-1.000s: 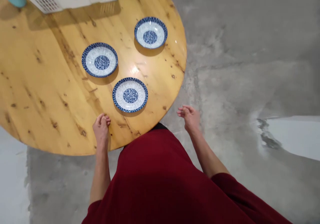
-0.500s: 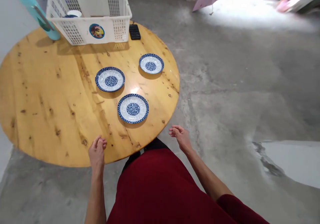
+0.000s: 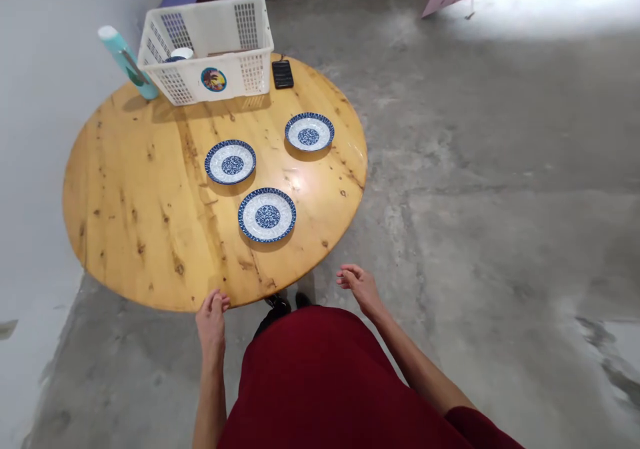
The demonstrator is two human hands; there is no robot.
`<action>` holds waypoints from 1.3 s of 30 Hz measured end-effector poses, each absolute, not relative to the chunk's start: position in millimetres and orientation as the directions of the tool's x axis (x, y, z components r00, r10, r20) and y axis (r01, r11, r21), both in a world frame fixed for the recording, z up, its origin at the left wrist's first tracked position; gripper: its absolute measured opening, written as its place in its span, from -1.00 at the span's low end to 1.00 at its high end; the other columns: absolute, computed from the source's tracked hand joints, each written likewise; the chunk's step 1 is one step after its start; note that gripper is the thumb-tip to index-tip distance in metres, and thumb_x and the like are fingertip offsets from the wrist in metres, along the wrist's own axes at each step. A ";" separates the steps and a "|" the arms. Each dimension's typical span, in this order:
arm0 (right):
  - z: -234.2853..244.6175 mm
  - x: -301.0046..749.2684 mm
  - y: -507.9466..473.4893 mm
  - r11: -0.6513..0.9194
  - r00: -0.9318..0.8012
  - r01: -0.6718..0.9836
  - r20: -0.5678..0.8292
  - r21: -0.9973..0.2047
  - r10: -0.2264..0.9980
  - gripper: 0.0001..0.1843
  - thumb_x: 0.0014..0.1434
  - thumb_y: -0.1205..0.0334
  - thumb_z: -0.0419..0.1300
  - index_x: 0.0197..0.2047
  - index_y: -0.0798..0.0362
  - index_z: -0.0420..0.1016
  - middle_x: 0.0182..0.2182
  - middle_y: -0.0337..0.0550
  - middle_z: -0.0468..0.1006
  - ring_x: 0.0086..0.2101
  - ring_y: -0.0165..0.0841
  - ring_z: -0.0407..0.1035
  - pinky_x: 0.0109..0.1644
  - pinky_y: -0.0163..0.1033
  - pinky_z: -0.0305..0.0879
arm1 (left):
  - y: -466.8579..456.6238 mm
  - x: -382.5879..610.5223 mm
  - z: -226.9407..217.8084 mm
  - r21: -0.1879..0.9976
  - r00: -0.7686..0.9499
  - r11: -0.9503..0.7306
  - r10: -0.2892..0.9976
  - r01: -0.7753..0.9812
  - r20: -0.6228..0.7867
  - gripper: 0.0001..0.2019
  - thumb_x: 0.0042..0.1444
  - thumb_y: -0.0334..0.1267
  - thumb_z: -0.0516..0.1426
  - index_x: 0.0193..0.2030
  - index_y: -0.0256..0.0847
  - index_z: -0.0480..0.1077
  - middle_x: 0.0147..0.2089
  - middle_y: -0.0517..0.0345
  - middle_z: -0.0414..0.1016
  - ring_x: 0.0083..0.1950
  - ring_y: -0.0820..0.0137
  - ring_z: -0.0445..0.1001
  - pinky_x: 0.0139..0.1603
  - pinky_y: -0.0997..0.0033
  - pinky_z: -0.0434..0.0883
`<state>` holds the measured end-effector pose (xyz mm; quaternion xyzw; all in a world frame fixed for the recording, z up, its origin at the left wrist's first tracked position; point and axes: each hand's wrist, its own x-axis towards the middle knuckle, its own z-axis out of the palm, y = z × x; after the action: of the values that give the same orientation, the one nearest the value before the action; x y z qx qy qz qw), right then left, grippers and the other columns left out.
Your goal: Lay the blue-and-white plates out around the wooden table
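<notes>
Left hand [image 3: 212, 314] loosely curled, empty, at worktop [image 3: 125, 235] edge | right hand [image 3: 361, 287] open, empty | risk: bumping the worktop could slide nearest plate [image 3: 267, 215].

Blue-white patterned plates [image 3: 267, 215]; honey knotted-wood table [image 3: 130, 222]; white basket [image 3: 210, 49]; teal bottle [image 3: 127, 62].

No words, numbers or brand names can be read anywhere. The only sign — a round picture sticker [image 3: 213, 79] on the front wall of the white basket [image 3: 253, 69], upper left of the frame — bears no legible lettering.
</notes>
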<state>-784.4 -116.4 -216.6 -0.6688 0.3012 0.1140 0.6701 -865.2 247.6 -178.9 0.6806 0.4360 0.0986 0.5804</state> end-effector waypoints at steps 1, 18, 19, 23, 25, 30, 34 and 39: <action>-219.5 -792.7 -124.2 0.091 0.779 -0.568 -0.570 -0.818 -0.261 -0.58 -0.19 -0.06 0.36 -0.30 0.03 0.55 -0.42 -0.07 0.66 -0.50 -0.29 0.51 -0.45 -0.23 0.40 | 238.3 -863.1 -177.2 0.874 0.613 0.050 0.694 0.483 -0.378 -0.52 -0.01 0.06 0.26 -0.07 -0.28 0.54 -0.23 -0.01 0.64 -0.24 0.28 0.63 -0.16 0.24 0.58; -222.1 -806.7 -169.9 0.078 0.794 -0.595 -0.600 -0.800 -0.096 -0.52 -0.22 -0.07 0.35 -0.26 0.07 0.54 -0.42 -0.11 0.66 -0.49 -0.33 0.50 -0.42 -0.27 0.38 | 166.0 -968.7 -177.7 0.821 0.461 0.164 0.760 0.546 -0.458 -0.38 -0.13 0.15 0.29 -0.04 -0.33 0.55 -0.22 -0.08 0.66 -0.21 0.22 0.64 -0.16 0.26 0.52; -223.0 -805.0 -168.0 0.074 0.798 -0.594 -0.598 -0.801 -0.071 -0.52 -0.22 -0.07 0.35 -0.26 0.08 0.54 -0.42 -0.11 0.66 -0.49 -0.34 0.50 -0.42 -0.28 0.38 | 161.9 -977.2 -179.9 0.820 0.450 0.171 0.766 0.546 -0.459 -0.37 -0.14 0.15 0.29 -0.04 -0.33 0.55 -0.22 -0.09 0.66 -0.20 0.21 0.65 -0.16 0.26 0.53; -224.9 -803.9 -158.0 0.065 0.810 -0.585 -0.587 -0.808 -0.007 -0.52 -0.22 -0.09 0.38 -0.28 0.07 0.54 -0.43 -0.13 0.66 -0.50 -0.34 0.49 -0.44 -0.29 0.37 | 148.6 -999.5 -183.3 0.810 0.431 0.179 0.772 0.558 -0.467 -0.38 -0.12 0.16 0.29 -0.04 -0.31 0.55 -0.20 -0.10 0.66 -0.20 0.20 0.66 -0.14 0.22 0.55; -223.4 -807.2 -153.4 0.070 0.813 -0.581 -0.582 -0.811 0.013 -0.51 -0.21 -0.10 0.38 -0.27 0.07 0.54 -0.43 -0.12 0.66 -0.50 -0.33 0.50 -0.44 -0.29 0.37 | 145.4 -1000.0 -180.1 0.802 0.439 0.167 0.764 0.573 -0.473 -0.39 -0.10 0.16 0.28 -0.04 -0.31 0.55 -0.20 -0.10 0.66 -0.20 0.20 0.66 -0.13 0.21 0.56; -218.5 -822.0 -146.9 0.055 0.816 -0.578 -0.578 -0.814 0.027 -0.53 -0.18 -0.08 0.35 -0.25 0.06 0.54 -0.39 -0.09 0.67 -0.46 -0.32 0.52 -0.40 -0.27 0.38 | 149.2 -975.4 -166.4 0.828 0.522 0.086 0.739 0.554 -0.426 -0.40 -0.05 0.16 0.25 -0.03 -0.32 0.55 -0.20 -0.10 0.66 -0.19 0.24 0.65 -0.12 0.25 0.55; -220.2 -833.1 -136.1 0.037 0.818 -0.576 -0.576 -0.817 0.008 -0.53 -0.16 -0.08 0.35 -0.24 0.07 0.54 -0.38 -0.09 0.67 -0.45 -0.32 0.52 -0.37 -0.25 0.39 | 166.3 -961.3 -162.2 0.851 0.582 0.056 0.707 0.522 -0.403 -0.40 0.00 0.15 0.24 0.00 -0.33 0.55 -0.16 -0.11 0.66 -0.19 0.25 0.65 -0.13 0.27 0.54; -220.8 -838.9 -91.3 0.023 0.823 -0.568 -0.568 -0.823 -0.013 -0.53 -0.16 -0.07 0.32 -0.23 0.07 0.53 -0.39 -0.10 0.66 -0.46 -0.33 0.51 -0.37 -0.26 0.39 | 215.7 -986.0 -166.8 0.846 0.533 0.084 0.742 0.527 -0.406 -0.42 -0.01 0.14 0.23 -0.02 -0.32 0.55 -0.17 -0.11 0.66 -0.19 0.23 0.65 -0.15 0.26 0.54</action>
<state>-838.9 -91.3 -220.8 -0.6687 0.2173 0.2036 0.6813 -986.0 215.7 -166.8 0.6700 0.4735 0.0954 0.5637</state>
